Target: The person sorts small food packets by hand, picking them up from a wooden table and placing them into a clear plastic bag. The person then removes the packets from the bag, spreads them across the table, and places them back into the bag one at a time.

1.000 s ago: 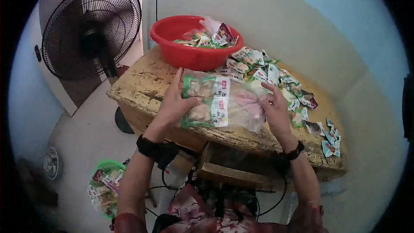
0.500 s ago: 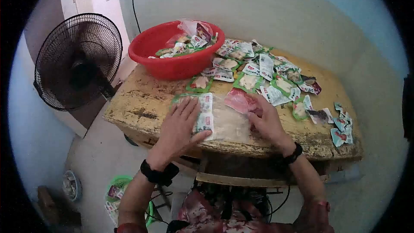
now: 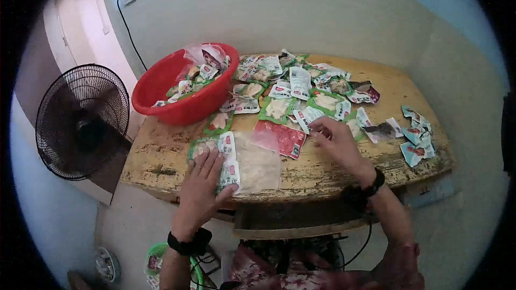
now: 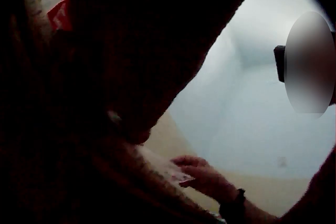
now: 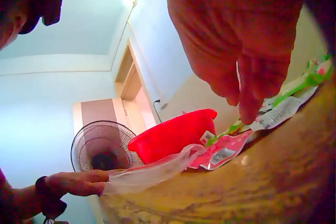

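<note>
My left hand [image 3: 201, 188] lies flat, fingers spread, on the left end of a clear plastic bag [image 3: 260, 169] on the table. Green-and-white food packets [image 3: 229, 164] show through the plastic under and beside it. A pink-red printed piece with a barcode [image 3: 293, 142] lies along the bag's upper right edge. My right hand [image 3: 341, 145] reaches over the pile, loosely bent fingertips right at a white packet [image 3: 305, 117]. In the right wrist view, the fingers [image 5: 249, 106] point down close over the packets. The left wrist view is mostly dark.
A red basin [image 3: 183, 108] holding packets stands at the table's back left. Scattered packets [image 3: 277, 108] cover the back middle, and blue ones [image 3: 419, 142] lie at the right. A fan [image 3: 83, 123] stands left, and a green basket [image 3: 158, 249] sits below an open drawer [image 3: 290, 231].
The bag, earlier held up between both hands, now lies on the table under my left hand. My right hand has let go of its right end and moved to the packet pile.
</note>
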A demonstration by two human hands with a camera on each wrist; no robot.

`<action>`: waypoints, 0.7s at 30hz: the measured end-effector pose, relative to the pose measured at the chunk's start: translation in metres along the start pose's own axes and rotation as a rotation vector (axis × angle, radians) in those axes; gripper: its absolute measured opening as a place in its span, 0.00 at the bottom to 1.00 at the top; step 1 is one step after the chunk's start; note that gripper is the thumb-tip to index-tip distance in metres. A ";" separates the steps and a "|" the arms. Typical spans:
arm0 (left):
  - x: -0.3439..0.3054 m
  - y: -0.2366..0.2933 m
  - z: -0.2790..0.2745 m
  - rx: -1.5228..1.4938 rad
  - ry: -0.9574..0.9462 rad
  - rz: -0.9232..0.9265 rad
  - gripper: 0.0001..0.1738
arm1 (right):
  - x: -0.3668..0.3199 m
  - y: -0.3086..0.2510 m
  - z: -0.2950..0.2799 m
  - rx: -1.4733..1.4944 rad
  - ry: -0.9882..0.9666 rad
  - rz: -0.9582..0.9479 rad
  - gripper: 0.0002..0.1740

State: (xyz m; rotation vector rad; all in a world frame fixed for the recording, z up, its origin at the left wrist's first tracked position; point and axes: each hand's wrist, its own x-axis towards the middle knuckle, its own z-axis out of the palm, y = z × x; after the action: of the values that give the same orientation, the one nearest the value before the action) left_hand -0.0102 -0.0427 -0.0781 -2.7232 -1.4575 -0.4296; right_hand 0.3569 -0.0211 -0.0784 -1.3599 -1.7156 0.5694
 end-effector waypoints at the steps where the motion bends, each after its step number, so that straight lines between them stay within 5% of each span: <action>1: 0.000 0.006 -0.003 0.014 -0.034 -0.051 0.44 | 0.003 -0.002 0.000 -0.086 -0.008 -0.046 0.12; 6: -0.001 0.008 -0.004 -0.016 0.057 -0.056 0.42 | 0.018 -0.006 0.009 -0.389 0.012 -0.211 0.11; 14: -0.024 0.048 -0.020 -0.337 0.470 -0.052 0.36 | 0.024 -0.015 0.019 -0.766 -0.120 -0.234 0.32; 21: -0.002 0.095 -0.002 -0.479 0.359 0.077 0.31 | 0.021 -0.016 0.018 -0.644 -0.113 -0.173 0.26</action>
State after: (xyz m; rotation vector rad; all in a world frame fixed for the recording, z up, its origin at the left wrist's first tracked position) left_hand 0.0661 -0.0985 -0.0661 -2.8013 -1.2778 -1.3360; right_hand 0.3321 -0.0034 -0.0689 -1.6030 -2.1927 -0.0210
